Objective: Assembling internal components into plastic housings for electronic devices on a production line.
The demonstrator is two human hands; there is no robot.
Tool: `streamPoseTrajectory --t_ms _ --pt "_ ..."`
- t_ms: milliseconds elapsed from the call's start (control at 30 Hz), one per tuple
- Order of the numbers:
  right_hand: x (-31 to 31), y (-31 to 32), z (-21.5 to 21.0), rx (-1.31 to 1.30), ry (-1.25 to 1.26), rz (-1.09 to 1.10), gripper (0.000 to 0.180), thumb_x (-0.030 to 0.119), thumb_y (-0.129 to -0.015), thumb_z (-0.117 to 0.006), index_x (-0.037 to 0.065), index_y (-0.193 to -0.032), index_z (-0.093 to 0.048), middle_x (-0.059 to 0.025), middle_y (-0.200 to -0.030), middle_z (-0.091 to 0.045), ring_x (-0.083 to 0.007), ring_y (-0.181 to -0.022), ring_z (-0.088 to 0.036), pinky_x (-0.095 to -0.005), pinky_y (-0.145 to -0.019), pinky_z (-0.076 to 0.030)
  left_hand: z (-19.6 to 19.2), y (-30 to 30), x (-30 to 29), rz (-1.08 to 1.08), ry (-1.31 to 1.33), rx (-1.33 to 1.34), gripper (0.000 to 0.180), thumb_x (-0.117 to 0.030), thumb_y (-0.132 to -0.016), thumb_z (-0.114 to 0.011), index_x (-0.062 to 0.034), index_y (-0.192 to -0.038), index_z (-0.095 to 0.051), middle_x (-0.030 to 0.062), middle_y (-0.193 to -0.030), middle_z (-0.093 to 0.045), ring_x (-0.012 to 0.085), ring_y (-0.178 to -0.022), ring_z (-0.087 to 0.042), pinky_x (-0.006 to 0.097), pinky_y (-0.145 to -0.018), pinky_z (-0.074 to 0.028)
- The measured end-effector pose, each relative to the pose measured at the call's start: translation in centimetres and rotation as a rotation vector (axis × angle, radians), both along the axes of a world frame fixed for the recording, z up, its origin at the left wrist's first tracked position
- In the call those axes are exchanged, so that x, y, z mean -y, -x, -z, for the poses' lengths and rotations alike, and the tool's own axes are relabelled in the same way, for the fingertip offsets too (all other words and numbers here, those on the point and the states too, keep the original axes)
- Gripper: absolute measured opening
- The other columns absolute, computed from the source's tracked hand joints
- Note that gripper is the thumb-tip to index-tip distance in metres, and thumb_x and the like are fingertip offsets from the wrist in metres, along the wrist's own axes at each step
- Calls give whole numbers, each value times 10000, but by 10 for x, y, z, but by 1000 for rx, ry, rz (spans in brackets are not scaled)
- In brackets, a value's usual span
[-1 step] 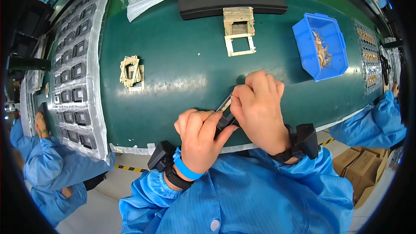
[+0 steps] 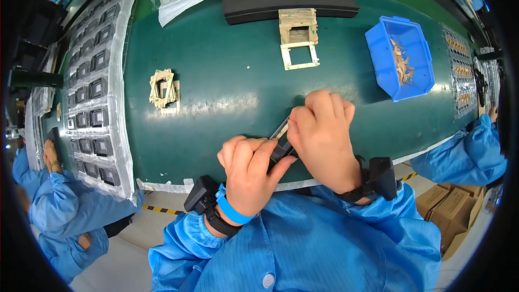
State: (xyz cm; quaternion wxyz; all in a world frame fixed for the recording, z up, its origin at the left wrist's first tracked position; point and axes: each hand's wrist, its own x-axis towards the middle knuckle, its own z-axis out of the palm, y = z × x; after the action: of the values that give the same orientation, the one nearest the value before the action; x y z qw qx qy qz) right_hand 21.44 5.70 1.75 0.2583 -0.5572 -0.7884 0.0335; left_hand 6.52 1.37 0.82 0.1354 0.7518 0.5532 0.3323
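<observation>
Near the front edge of the table, a small black plastic frame (image 2: 279,152) is tilted between my two hands and mostly hidden by them. My left hand (image 2: 244,168) grips its near left side between thumb and fingers. A narrow tan strip (image 2: 281,130) lies along the frame's upper left edge. At the far end of this strip the thumb and fingers of my right hand (image 2: 323,136) are pinched together; what lies between the fingertips is hidden.
Thin tan frames (image 2: 300,57) are stacked ahead against a black block (image 2: 289,1); a looser pile (image 2: 164,91) lies left. A blue bin (image 2: 381,59) holds tan scraps. Clear trays of black frames (image 2: 96,89) line the left. Co-workers in blue (image 2: 70,200) sit at both sides.
</observation>
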Motion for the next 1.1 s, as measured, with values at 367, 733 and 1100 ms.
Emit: streamPoseTrajectory --t_ms 367,733,1100 --pt "3 -37 -45 -181 20 7 168 72 -705 -702 90 -829 -590 -75 -901 -495 -245 -879 -498 -388 -758 -335 2 -1 1 -29 16 35 698 -131 -606 -872 -29 -1207 -532 76 -981 -616 291 -967 -534 396 -874 -390" --pt "-56 -143 -54 -342 -25 499 89 11 -829 -628 -23 -909 -646 -130 -780 -683 -241 -663 -672 -325 -639 -533 -14 15 -5 -45 177 38 875 -18 -670 -810 -32 -1415 -351 113 -1130 -651 276 -1075 -552 385 -984 -348" --pt "15 -30 -12 -101 129 -289 340 -15 -738 -625 138 -1028 -715 -48 -883 -498 -221 -828 -501 -358 -728 -374 -3 8 -10 -67 221 207 898 -80 -685 -820 -8 -1424 -317 89 -1128 -666 270 -1023 -542 401 -948 -338"
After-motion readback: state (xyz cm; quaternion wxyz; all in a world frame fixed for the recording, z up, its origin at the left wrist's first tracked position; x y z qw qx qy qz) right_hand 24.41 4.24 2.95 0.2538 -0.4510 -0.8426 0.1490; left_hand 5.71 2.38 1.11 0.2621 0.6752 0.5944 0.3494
